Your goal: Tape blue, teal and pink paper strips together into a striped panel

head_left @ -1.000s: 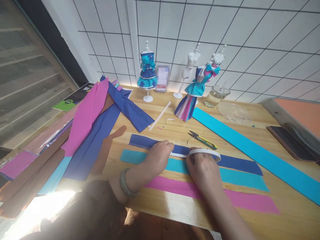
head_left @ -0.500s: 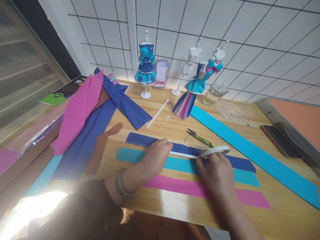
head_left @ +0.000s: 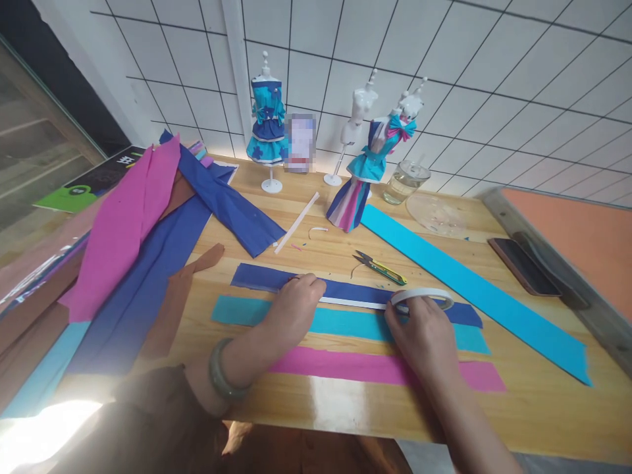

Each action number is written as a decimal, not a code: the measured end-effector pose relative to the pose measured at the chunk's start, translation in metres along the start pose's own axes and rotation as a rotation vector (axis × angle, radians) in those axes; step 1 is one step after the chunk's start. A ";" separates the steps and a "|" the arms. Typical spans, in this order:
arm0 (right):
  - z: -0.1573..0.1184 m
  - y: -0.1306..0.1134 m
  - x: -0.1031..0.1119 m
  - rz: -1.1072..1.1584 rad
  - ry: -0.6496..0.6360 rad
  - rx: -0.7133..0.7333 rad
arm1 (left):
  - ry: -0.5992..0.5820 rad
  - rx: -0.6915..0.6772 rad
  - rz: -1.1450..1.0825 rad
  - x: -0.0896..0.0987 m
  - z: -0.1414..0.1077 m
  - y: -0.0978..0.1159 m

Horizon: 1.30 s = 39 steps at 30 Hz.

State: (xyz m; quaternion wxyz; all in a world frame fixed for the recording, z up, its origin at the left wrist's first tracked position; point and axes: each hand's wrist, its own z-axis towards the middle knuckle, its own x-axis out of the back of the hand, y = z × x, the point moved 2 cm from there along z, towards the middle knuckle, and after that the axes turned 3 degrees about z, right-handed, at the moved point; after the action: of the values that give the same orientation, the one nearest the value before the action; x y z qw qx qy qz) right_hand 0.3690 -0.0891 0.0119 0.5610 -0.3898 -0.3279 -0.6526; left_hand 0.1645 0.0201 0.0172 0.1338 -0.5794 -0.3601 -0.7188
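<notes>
My right hand (head_left: pixel 423 329) grips a roll of white tape (head_left: pixel 444 299) near the right part of a dark blue strip (head_left: pixel 355 291). A white band of tape (head_left: pixel 353 303) runs along the strip's lower edge between my hands. My left hand (head_left: pixel 297 303), fingers closed, presses on the strip's left part; whether anything is pinched under the fingertips is hidden. Below lie a light blue strip (head_left: pixel 340 322) and a pink strip (head_left: pixel 345 365), both partly covered by my hands and forearms.
Yellow-green snips (head_left: pixel 382 268) lie beyond the strips. Dressed mannequins (head_left: pixel 269 122), a cup (head_left: pixel 405 182) and a plastic dish (head_left: pixel 434 214) stand behind. A long blue strip (head_left: pixel 474 289) and a phone (head_left: pixel 523 265) are right; pink fabric (head_left: pixel 123 230) is heaped left.
The view has shifted, so the table's things appear further left. My right hand with the tape roll sits slightly further along the dark blue strip to the right; my left hand stays on it.
</notes>
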 end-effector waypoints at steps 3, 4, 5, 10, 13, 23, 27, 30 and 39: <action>-0.001 0.001 -0.001 -0.023 -0.011 0.002 | 0.003 -0.008 -0.003 0.000 0.000 0.000; -0.001 0.002 -0.002 -0.027 -0.015 0.002 | 0.000 -0.010 0.006 0.000 0.000 0.000; -0.002 0.003 -0.002 -0.031 -0.020 0.003 | -0.005 -0.009 0.018 0.000 0.000 0.000; -0.004 0.006 -0.007 -0.061 -0.031 -0.002 | -0.037 -0.001 0.059 0.000 0.001 0.002; -0.005 0.006 -0.008 -0.067 -0.029 0.001 | -0.038 0.003 0.062 0.000 0.001 0.002; -0.005 0.003 -0.008 -0.099 -0.016 0.012 | -0.021 0.005 0.049 -0.001 0.001 0.001; -0.006 0.003 -0.009 -0.106 -0.034 0.011 | -0.006 0.005 0.017 0.000 0.002 0.000; -0.006 0.003 -0.010 -0.106 -0.053 0.004 | 0.018 0.019 -0.051 0.000 0.002 -0.001; -0.005 0.002 -0.009 -0.063 -0.065 -0.024 | 0.109 0.073 -0.182 0.007 0.003 -0.010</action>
State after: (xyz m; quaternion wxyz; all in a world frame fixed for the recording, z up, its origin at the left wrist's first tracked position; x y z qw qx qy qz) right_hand 0.3710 -0.0897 0.0011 0.5245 -0.4070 -0.3501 -0.6608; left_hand 0.1591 0.0305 0.0203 0.1084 -0.4992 -0.4291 -0.7449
